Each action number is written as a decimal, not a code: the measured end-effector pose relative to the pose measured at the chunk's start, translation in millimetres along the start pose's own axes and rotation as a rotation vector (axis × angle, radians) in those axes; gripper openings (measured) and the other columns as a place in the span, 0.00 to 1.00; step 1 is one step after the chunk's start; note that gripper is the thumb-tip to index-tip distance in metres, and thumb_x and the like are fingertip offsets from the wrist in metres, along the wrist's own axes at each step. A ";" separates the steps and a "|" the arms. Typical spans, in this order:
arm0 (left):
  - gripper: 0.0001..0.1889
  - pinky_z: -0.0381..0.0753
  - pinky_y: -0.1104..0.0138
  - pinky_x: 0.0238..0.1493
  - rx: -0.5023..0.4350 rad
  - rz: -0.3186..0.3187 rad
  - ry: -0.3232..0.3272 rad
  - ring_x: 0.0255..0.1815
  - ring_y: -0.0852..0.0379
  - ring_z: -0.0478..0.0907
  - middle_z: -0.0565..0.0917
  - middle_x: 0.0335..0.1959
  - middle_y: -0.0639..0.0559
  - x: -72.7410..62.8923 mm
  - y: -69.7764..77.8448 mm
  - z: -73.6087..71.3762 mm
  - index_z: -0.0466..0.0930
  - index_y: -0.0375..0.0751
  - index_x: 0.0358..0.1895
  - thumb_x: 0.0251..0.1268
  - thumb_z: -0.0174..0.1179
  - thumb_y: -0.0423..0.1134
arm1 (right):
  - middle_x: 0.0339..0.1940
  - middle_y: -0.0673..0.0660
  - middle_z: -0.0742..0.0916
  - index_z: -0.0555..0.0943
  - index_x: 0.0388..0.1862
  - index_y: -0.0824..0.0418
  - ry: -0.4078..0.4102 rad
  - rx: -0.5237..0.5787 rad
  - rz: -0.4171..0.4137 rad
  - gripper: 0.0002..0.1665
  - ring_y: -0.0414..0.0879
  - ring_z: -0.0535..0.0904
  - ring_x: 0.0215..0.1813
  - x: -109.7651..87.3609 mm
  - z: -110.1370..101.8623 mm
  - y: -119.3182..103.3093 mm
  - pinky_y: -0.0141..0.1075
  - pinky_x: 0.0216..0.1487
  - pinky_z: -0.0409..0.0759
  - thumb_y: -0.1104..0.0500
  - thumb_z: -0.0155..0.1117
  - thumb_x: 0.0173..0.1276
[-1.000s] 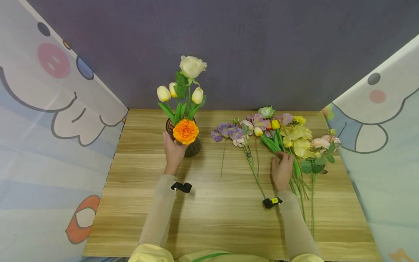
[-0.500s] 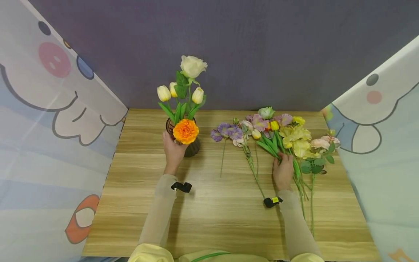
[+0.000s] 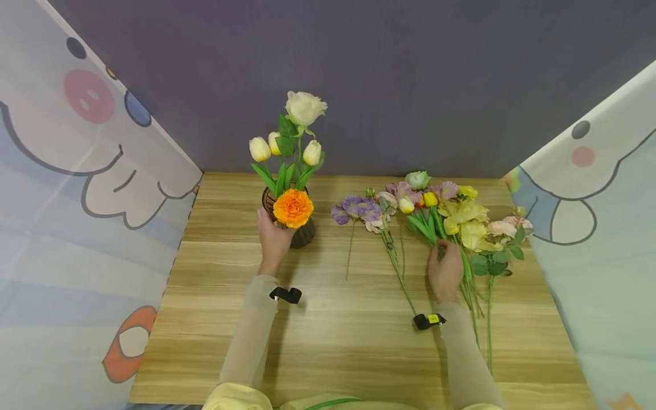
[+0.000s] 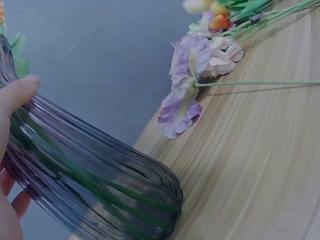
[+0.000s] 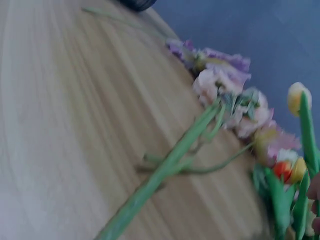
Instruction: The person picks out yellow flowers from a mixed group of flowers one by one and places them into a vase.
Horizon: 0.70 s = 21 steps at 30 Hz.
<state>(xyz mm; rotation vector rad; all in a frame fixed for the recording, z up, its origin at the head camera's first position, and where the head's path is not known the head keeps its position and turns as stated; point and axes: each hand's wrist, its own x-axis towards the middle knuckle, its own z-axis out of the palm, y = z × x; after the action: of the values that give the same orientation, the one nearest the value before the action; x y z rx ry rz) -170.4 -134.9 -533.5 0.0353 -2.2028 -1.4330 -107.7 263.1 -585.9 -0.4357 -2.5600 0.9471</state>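
Observation:
My left hand grips the upper part of a dark, ribbed see-through vase. Green stems show through its wall in the left wrist view. Out of the vase rise a white rose, several white-yellow tulips and an orange carnation. On the right, my right hand pinches the green stem of a white-yellow tulip among the loose flowers. Its bud is lifted a little above the others in the right wrist view. Only bits of the right fingertips show there.
Beside the right hand lie red and yellow tulips, yellow irises and a pale pink rose spray. A purple iris and a long pink-flowered stem lie between the hands. A dark wall bounds the wooden table.
The white-yellow tulip by the right hand shifted slightly left, then back up, its leaves turning with it. My left hand stays on the vase. The head view tilted a little.

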 end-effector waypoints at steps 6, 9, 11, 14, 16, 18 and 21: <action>0.37 0.72 0.58 0.50 0.009 -0.026 -0.007 0.51 0.42 0.69 0.71 0.51 0.34 0.1 -0.2 0.0 0.70 0.31 0.66 0.54 0.78 0.36 | 0.49 0.69 0.81 0.78 0.58 0.71 0.137 0.148 -0.136 0.16 0.44 0.65 0.31 3.5 -3.5 -21.1 0.37 0.33 0.61 0.62 0.56 0.81; 0.37 0.73 0.56 0.50 0.010 -0.031 -0.011 0.51 0.41 0.69 0.71 0.51 0.33 -0.2 -0.2 -0.2 0.69 0.30 0.65 0.54 0.78 0.36 | 0.45 0.71 0.80 0.78 0.58 0.73 0.215 0.253 -0.248 0.15 0.38 0.63 0.30 8.2 -4.5 -34.1 0.33 0.33 0.59 0.66 0.58 0.79; 0.37 0.73 0.56 0.51 0.015 -0.034 -0.013 0.52 0.40 0.69 0.71 0.51 0.33 -0.4 0.0 -0.3 0.69 0.30 0.65 0.54 0.78 0.36 | 0.44 0.72 0.80 0.79 0.58 0.73 0.255 0.306 -0.306 0.15 0.39 0.64 0.30 11.0 -5.9 -44.6 0.31 0.34 0.60 0.68 0.59 0.77; 0.37 0.72 0.56 0.51 0.017 -0.040 -0.016 0.52 0.39 0.68 0.70 0.51 0.33 -0.6 -0.2 -0.3 0.69 0.30 0.65 0.54 0.79 0.36 | 0.43 0.72 0.81 0.80 0.56 0.73 0.301 0.366 -0.358 0.14 0.45 0.67 0.30 14.8 -9.4 -64.0 0.30 0.35 0.61 0.71 0.61 0.75; 0.37 0.72 0.56 0.51 0.018 -0.040 -0.015 0.52 0.39 0.68 0.70 0.51 0.33 -0.5 -0.2 -0.3 0.69 0.30 0.65 0.54 0.79 0.36 | 0.42 0.74 0.81 0.80 0.54 0.75 0.330 0.401 -0.384 0.13 0.50 0.68 0.30 16.9 -12.4 -79.7 0.31 0.35 0.61 0.73 0.61 0.73; 0.37 0.72 0.56 0.51 0.015 -0.034 -0.011 0.52 0.40 0.68 0.70 0.51 0.34 -0.1 0.0 -0.2 0.69 0.30 0.64 0.54 0.79 0.35 | 0.40 0.76 0.80 0.80 0.52 0.78 0.349 0.439 -0.402 0.12 0.50 0.68 0.30 17.5 -16.4 -97.8 0.29 0.35 0.62 0.76 0.61 0.71; 0.36 0.73 0.56 0.51 0.009 -0.027 -0.006 0.51 0.41 0.69 0.70 0.51 0.35 -0.5 0.6 0.2 0.69 0.30 0.64 0.54 0.78 0.34 | 0.38 0.79 0.79 0.78 0.50 0.82 0.344 0.523 -0.416 0.11 0.43 0.71 0.33 15.4 -25.5 -128.6 0.26 0.37 0.66 0.79 0.59 0.70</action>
<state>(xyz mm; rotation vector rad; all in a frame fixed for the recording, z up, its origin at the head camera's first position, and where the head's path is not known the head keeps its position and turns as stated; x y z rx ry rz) -169.9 -134.3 -533.2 0.0637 -2.2216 -1.4392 -129.9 190.2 -478.0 0.0804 -1.8918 1.1976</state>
